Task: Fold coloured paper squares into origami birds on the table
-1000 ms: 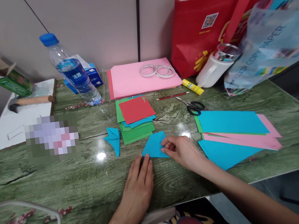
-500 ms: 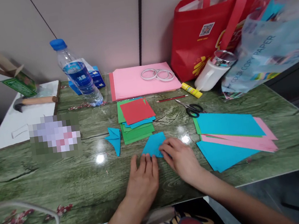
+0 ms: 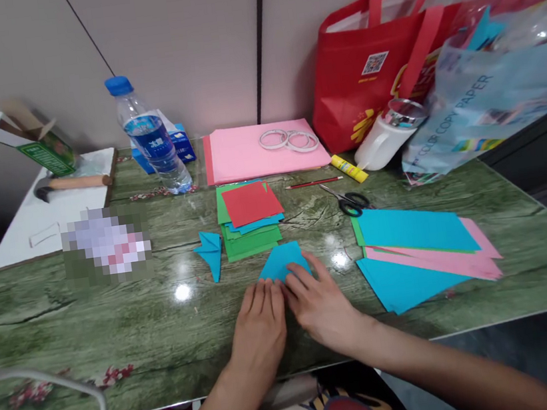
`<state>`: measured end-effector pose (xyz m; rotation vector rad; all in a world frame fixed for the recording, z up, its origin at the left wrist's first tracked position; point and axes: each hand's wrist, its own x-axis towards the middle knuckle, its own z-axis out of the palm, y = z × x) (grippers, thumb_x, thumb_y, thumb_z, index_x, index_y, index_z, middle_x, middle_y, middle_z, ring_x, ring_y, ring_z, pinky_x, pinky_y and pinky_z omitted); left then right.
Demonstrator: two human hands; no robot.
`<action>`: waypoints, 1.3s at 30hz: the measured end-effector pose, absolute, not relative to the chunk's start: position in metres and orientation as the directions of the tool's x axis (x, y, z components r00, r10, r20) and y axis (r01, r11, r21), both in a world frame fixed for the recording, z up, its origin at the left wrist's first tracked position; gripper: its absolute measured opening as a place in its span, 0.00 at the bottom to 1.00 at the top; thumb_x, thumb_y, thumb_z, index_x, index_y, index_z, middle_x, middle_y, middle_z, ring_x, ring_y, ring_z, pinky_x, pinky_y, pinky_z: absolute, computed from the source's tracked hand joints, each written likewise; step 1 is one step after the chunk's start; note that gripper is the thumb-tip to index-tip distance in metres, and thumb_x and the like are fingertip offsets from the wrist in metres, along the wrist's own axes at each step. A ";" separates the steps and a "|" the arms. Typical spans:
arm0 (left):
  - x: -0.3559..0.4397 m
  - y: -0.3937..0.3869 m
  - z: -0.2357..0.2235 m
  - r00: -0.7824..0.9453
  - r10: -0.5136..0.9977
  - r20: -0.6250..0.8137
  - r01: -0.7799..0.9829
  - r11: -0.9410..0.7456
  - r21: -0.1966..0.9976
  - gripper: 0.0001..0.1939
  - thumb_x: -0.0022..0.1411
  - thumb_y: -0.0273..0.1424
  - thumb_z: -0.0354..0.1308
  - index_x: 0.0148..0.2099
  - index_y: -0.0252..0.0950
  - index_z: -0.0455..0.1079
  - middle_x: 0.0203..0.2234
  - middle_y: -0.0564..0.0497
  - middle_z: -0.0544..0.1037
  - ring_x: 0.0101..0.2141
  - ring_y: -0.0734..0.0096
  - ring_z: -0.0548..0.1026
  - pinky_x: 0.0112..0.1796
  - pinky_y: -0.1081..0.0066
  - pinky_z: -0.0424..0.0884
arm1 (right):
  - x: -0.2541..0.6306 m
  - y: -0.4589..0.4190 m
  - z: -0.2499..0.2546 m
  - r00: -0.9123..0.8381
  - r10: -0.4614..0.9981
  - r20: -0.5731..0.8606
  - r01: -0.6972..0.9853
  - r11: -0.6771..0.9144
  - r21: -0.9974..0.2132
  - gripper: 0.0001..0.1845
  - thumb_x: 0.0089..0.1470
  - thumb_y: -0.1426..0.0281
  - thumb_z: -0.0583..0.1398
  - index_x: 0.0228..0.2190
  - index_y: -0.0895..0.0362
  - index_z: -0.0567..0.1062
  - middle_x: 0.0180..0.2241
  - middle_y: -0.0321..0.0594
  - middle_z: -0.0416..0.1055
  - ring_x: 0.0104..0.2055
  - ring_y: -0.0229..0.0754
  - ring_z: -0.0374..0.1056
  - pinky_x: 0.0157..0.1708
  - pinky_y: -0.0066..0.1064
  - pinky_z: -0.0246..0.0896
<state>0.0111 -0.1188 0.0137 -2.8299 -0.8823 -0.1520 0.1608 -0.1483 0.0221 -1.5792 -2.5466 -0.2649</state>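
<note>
A folded sheet of blue paper (image 3: 281, 262) lies on the table in front of me, its near edge covered by my fingers. My left hand (image 3: 260, 311) has its fingers close together, with their tips holding the paper's near left edge; its thumb is hidden. On the right side of the sheet, my right hand (image 3: 316, 297) bends its fingers over the paper and grips it, with the fingertips close to the left hand's. Left of the sheet rests a small folded blue paper figure (image 3: 211, 253). Just behind are stacked paper squares, with a red square (image 3: 252, 204) on top of green sheets (image 3: 253, 245).
Scissors (image 3: 348, 203), a pencil (image 3: 314, 182) and a glue stick (image 3: 349, 168) lie behind my right hand. Blue and pink sheets (image 3: 415, 230) spread at the right. Farther back stand a water bottle (image 3: 154, 140), pink paper (image 3: 236, 153) with tape rolls, a white mug (image 3: 384, 143) and a red bag (image 3: 342, 81).
My right hand has shifted left and nearer to me over the paper, its fingers now beside the left fingertips. My left fingers have drawn closer together. The view has moved slightly.
</note>
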 end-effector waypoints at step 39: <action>-0.017 -0.099 0.013 0.890 0.445 0.100 0.444 -0.895 0.034 0.24 0.56 0.16 0.42 0.54 0.30 0.63 0.51 0.42 0.70 0.53 0.59 0.65 0.51 0.57 0.63 | 0.199 -0.098 0.033 -0.309 0.951 0.027 0.903 0.303 -0.303 0.11 0.53 0.67 0.60 0.38 0.57 0.71 0.35 0.42 0.68 0.40 0.44 0.63 0.39 0.35 0.60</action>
